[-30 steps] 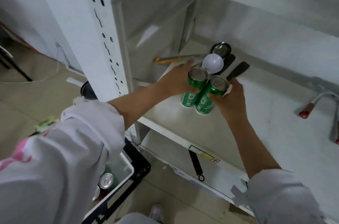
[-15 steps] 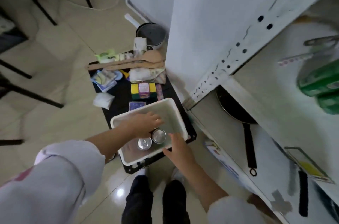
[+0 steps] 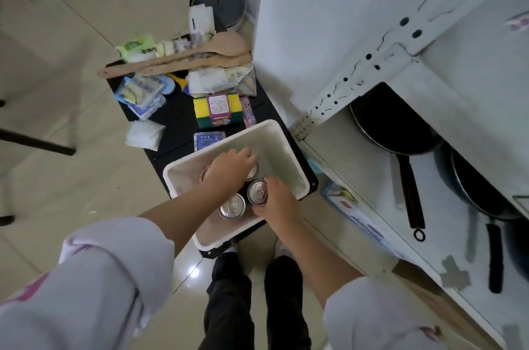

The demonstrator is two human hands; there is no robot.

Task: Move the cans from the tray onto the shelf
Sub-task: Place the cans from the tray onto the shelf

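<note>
Both hands in white tray [image 3: 289, 149]. Right hand [image 3: 279, 202] clamped on can [image 3: 257, 191]; left hand [image 3: 229, 169] covers another at 11 o'clock, grip unclear. Risk: loose can [image 3: 232, 206] at 7 o'clock gets knocked over.

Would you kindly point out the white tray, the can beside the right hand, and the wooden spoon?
white tray [image 3: 289, 143], head view, on its bare far rim.
can [image 3: 257, 191], head view, on its silver top.
wooden spoon [image 3: 229, 43], head view, on its bowl.

i count four cans in the white tray [image 3: 289, 146]: one under my left hand [image 3: 229, 167], one far can [image 3: 253, 171] peeking beside it, one against my right hand [image 3: 276, 200], one near can [image 3: 232, 206]. two wooden spoons [image 3: 183, 59] far left, two black pans [image 3: 392, 123] right.
</note>
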